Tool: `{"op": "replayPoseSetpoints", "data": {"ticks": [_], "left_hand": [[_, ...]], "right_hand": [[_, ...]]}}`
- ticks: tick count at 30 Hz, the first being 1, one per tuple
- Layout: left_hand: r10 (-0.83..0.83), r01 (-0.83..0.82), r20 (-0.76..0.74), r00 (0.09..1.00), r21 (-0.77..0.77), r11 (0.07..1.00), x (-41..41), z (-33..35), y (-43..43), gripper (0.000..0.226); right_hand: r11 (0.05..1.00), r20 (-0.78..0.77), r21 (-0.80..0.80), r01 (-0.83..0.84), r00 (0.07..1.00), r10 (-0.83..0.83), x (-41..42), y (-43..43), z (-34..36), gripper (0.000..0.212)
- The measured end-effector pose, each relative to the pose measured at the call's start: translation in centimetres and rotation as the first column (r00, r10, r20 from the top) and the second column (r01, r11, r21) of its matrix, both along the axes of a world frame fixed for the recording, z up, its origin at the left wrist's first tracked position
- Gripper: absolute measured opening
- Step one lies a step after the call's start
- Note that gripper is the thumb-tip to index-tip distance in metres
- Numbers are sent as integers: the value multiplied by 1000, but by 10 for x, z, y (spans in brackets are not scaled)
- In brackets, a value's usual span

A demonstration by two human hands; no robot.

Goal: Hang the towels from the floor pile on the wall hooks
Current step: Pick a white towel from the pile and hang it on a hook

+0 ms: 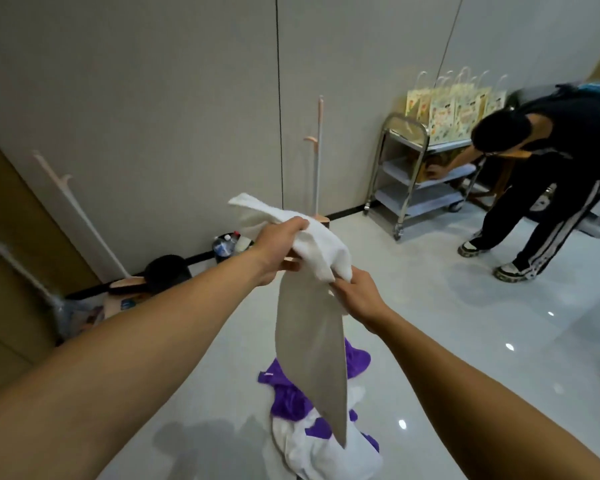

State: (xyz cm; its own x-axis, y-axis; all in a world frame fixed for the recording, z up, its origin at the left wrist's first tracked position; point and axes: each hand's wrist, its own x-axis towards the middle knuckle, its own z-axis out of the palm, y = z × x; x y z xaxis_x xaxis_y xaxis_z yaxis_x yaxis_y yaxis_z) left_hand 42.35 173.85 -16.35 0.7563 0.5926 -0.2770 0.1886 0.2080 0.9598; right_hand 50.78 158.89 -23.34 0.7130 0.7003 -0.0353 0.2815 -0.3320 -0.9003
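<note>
While left hand (278, 244) clutches bunched white towel (309, 341), right hand (355, 294) pinches its edge, long tapering drape

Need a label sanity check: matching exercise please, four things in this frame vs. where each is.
1. white cloth towel
2. purple cloth towel
3. shiny steel shelf cart
4. yellow printed paper bags

A. on the cart's top
B. on the glossy tiled floor
C. held by left hand and right hand
D. by the grey wall

Pairs: 1-C, 2-B, 3-D, 4-A
</note>
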Motion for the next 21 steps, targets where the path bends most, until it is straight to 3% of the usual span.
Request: {"op": "replayPoseSetpoints", "data": {"ticks": [6,8,10,15,18,21], "left_hand": [[-102,77,90,991,240,968,-53,17,28,50],[-69,33,142,987,241,970,-63,20,28,44],[24,-67,179,984,239,969,-71,22,30,55],[114,-138,86,990,361,922,-87,27,31,87],[157,-161,38,987,327,931,-93,31,27,87],[200,-164,-59,978,378,911,-98,29,27,76]], "right_hand": [[953,-179,265,-143,964,195,-3,56,85,20],[938,-164,271,-216,950,267,-5,72,109,24],[930,-143,267,-254,944,299,-7,87,129,29],[934,-292,297,-200,912,288,-12,126,154,30],[940,-421,262,-216,851,313,-25,142,156,24],[895,-562,369,-250,707,429,-42,149,159,23]]}}
